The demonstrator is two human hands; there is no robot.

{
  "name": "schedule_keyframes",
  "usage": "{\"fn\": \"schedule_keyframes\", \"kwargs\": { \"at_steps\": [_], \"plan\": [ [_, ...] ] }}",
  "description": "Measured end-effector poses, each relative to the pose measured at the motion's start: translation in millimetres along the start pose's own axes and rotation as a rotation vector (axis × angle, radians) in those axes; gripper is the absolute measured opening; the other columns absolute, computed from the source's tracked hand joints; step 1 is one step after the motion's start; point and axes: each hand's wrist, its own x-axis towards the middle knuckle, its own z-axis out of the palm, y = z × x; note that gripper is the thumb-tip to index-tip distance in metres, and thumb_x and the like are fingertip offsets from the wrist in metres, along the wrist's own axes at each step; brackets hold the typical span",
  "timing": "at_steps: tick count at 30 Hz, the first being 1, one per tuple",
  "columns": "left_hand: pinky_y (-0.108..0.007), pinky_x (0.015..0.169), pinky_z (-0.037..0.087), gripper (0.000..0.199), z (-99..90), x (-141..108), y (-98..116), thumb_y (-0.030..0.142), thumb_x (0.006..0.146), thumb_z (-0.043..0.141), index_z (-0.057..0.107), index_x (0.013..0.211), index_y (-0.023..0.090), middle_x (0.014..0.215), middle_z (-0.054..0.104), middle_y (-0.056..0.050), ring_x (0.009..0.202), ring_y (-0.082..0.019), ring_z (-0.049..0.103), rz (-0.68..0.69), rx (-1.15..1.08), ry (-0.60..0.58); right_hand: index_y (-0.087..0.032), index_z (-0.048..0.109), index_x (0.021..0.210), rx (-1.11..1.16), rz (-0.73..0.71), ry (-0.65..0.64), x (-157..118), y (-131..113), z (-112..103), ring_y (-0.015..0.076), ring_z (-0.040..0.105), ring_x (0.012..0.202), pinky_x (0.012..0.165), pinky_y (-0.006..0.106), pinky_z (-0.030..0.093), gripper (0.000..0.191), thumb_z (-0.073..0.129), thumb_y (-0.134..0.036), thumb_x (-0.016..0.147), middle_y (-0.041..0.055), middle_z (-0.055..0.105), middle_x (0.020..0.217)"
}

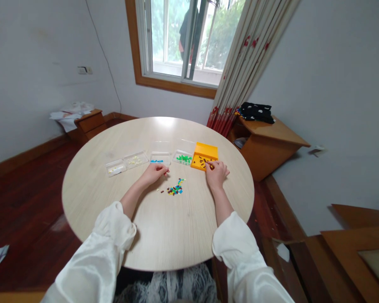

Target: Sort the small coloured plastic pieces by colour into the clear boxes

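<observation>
My right hand (pixel 217 173) reaches to the front of an open yellow box (pixel 206 149) holding small brown pieces (pixel 202 161). Its fingers are closed at the fingertips; whatever they may pinch is too small to make out. My left hand (pixel 157 173) hovers just in front of a clear box (pixel 165 158) with blue pieces (pixel 157 161), thumb and fingers closed together. What is between them, if anything, does not show. A mixed pile of small bricks (pixel 175 190), brown, blue, green and yellow, lies between my hands on the table.
Another clear box holds green pieces (pixel 185 159). Two more clear boxes stand left, one with pale yellow pieces (pixel 134 161), the other (pixel 116 168) with a few pale ones. The round table (pixel 164 235) is in front of a window. A wooden cabinet (pixel 265 147) stands right.
</observation>
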Motion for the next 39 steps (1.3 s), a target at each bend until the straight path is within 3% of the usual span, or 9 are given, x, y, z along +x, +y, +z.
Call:
{"fn": "schedule_keyframes", "kwargs": {
  "at_steps": [8,12,18,23,29,39],
  "plan": [
    [-0.024,0.048,0.028,0.027,0.0,2,-4,0.037,0.072,0.057,0.066,0.060,0.014,0.052,0.055,-0.001,0.046,-0.010,0.040,-0.013,-0.021,0.020,-0.019,0.073,0.090,-0.053,0.057,-0.070,0,-2,1,0.0276,0.048,0.100,0.088,0.045,0.030,0.018,0.061,-0.028,0.079,0.0116,0.063,0.104],
    [-0.024,0.049,0.027,0.025,-1.0,1,-1,0.035,0.071,0.057,0.065,0.060,0.014,0.052,0.054,0.000,0.047,-0.009,0.040,-0.035,-0.053,0.037,-0.018,0.071,0.090,0.077,-0.057,-0.065,-4,-11,0,0.0254,0.052,0.097,0.087,0.042,0.033,0.018,0.057,-0.025,0.082,0.0104,0.064,0.099],
    [-0.025,0.051,0.029,0.022,-2.5,3,1,0.032,0.069,0.057,0.063,0.056,0.014,0.049,0.052,0.001,0.047,-0.010,0.041,-0.057,-0.048,0.073,-0.020,0.071,0.082,0.289,-0.424,-0.439,-24,-35,2,0.0200,0.057,0.090,0.083,0.036,0.035,0.008,0.063,-0.020,0.079,0.0050,0.066,0.087],
    [-0.025,0.052,0.031,0.024,-4.1,3,0,0.031,0.071,0.055,0.060,0.054,0.015,0.044,0.046,0.003,0.048,-0.011,0.042,-0.068,-0.037,0.091,-0.020,0.072,0.083,0.294,-0.527,-0.629,-36,-44,4,0.0177,0.056,0.087,0.083,0.035,0.034,0.008,0.064,-0.021,0.081,0.0049,0.067,0.087],
    [-0.026,0.053,0.031,0.023,-5.2,3,1,0.029,0.071,0.054,0.060,0.053,0.015,0.042,0.043,0.003,0.049,-0.012,0.042,-0.079,-0.021,0.099,-0.019,0.072,0.082,0.241,-0.527,-0.729,-38,-50,3,0.0165,0.059,0.082,0.083,0.035,0.035,0.010,0.063,-0.017,0.082,0.0045,0.070,0.084],
    [-0.026,0.052,0.029,0.024,-5.2,3,3,0.029,0.071,0.054,0.061,0.054,0.014,0.040,0.041,0.004,0.047,-0.010,0.038,-0.100,0.004,0.101,-0.017,0.073,0.084,0.308,-0.482,-0.779,-34,-44,1,0.0155,0.061,0.081,0.079,0.030,0.046,0.021,0.053,-0.009,0.081,0.0064,0.070,0.086]
  ]
}}
